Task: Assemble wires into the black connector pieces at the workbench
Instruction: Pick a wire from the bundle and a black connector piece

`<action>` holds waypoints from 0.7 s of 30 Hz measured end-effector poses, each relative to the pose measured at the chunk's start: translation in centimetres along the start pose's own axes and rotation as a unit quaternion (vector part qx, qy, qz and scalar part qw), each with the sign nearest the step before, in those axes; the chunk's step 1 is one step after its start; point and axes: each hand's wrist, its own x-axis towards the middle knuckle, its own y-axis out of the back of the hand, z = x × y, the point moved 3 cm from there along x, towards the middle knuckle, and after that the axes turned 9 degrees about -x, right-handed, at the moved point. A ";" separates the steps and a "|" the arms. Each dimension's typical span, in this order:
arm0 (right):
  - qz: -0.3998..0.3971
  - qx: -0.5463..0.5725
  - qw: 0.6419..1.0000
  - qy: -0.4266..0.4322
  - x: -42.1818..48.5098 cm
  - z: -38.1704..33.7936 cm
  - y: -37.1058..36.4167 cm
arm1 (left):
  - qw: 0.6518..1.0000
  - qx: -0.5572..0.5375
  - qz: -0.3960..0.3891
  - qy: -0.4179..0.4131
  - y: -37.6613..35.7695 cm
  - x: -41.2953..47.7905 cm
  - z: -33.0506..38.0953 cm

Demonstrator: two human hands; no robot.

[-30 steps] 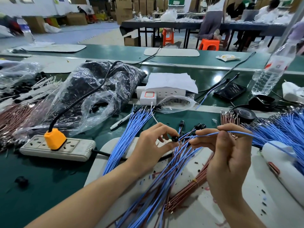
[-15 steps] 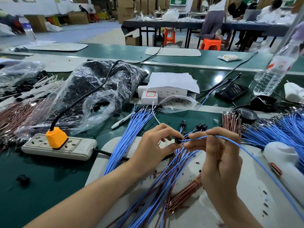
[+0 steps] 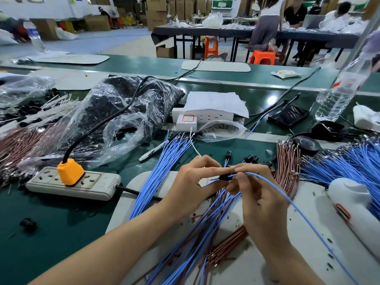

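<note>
Pinching a black connector (image 3: 224,177) in the left grip (image 3: 191,188). Pinching a blue wire (image 3: 292,203) in the right grip (image 3: 261,198), touching the connector.

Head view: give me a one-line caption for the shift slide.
Left hand pinches a black connector while the right hand holds a blue wire to it above loose wire bundles.

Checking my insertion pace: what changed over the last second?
The right hand brought the blue wire leftward until it reached the black connector pinched in the left hand; the wire's tail swung down. Both grips and the power strip are unchanged.
</note>
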 end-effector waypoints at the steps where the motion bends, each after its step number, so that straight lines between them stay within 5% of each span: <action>1: -0.001 -0.007 1.000 -0.001 0.0 0.2 -0.1 | 1.000 -0.004 0.005 0.000 0.0 0.0 0.0; 5: -0.011 -0.044 0.999 -0.017 0.1 1.0 -0.2 | 0.998 -0.056 0.023 0.024 0.1 0.0 -0.1; 16: -0.034 0.078 0.977 -0.196 0.2 1.8 0.0 | 0.996 -0.093 -0.001 0.011 -0.1 0.0 -0.8; 21: -0.077 0.093 0.974 -0.190 0.4 1.7 -0.3 | 0.993 -0.115 0.006 0.025 -0.2 0.0 -0.8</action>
